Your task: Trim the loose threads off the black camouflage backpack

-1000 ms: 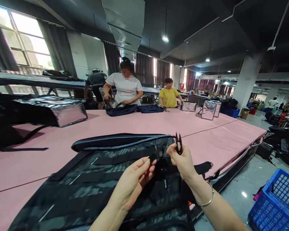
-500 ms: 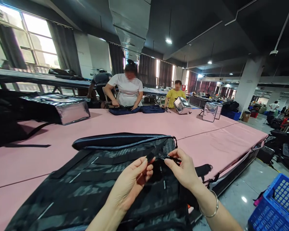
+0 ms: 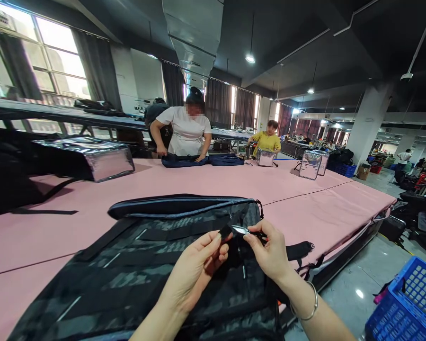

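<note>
Black strap (image 3: 226, 231) looks light and limp, best held by its end, I judge, where my left grip (image 3: 198, 264) pinches it while my right grip (image 3: 270, 249) clasps snips (image 3: 240, 229).

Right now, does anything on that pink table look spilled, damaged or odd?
Nothing plainly spilled or damaged. The pink cover ripples toward its right edge, though most lies flat; the dark bag gapes at its far edge.
</note>
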